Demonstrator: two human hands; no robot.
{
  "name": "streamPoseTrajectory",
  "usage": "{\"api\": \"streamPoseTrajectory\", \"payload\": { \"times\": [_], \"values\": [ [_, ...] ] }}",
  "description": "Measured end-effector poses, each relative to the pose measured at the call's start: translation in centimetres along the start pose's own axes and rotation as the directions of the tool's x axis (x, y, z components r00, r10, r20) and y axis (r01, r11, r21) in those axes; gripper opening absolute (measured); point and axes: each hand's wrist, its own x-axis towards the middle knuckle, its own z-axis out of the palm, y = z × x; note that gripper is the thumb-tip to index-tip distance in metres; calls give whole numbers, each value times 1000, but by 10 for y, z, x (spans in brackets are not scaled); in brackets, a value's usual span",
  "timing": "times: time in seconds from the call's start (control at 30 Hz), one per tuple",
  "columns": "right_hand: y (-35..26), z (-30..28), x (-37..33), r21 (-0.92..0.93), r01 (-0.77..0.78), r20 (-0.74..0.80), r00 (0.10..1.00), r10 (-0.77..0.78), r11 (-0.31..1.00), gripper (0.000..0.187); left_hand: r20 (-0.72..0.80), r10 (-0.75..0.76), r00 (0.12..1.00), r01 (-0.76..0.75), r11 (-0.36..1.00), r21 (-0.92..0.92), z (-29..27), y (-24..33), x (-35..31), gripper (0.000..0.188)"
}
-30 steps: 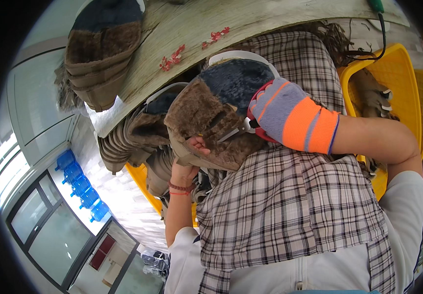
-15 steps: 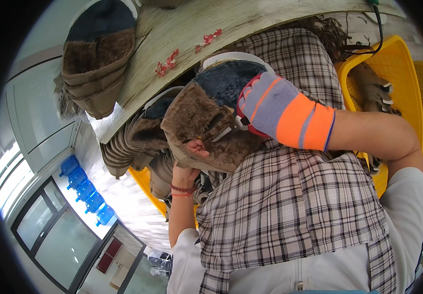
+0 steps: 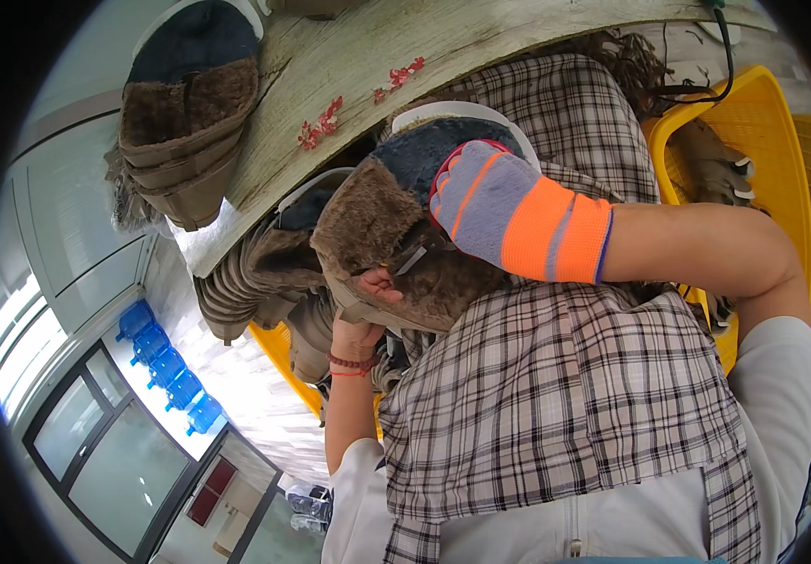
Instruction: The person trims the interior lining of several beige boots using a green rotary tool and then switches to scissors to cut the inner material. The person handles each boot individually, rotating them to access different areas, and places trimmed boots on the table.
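Observation:
In front of me is a brown plush-lined piece [image 3: 363, 221] with dark blue pile and a white rim at its far end. My left hand [image 3: 380, 284] is bare and grips its near side, fingertips showing against the brown pile and a red beaded bracelet at the wrist. My right hand [image 3: 490, 202] wears a grey and orange glove with red at its edge. It is closed over the right side of the piece, its fingertips hidden. A thin pale strip [image 3: 412, 260] shows just left of the glove; whether it is a blade or a label I cannot tell.
Similar nested pieces [image 3: 184, 141] stand on the worn wooden table [image 3: 349, 66] at far left, with more stacked pieces [image 3: 259, 258] below its edge. Yellow baskets [image 3: 781, 122] stand at the right. Checked cloth [image 3: 556, 385] covers my lap. Blue water bottles [image 3: 165, 367] line the floor at left.
My right hand has shifted a little left and up across the piece. The pale strip shows shorter now. My left hand and the piece stay almost in place.

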Motion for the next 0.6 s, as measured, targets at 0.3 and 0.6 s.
{"api": "streamPoseTrajectory", "payload": {
  "times": [0.3, 0.6],
  "values": [
    [4, 1, -8, 75, -56, -11, 998, 57, 996, 14, 113, 6, 994, -7, 1000, 6, -14, -1, 4, 33],
    [90, -47, -46, 340, -397, -258, 832, 490, 853, 38, -42, 370, 928, -286, 779, 558, 25, 7, 5, 43]
  ]
}}
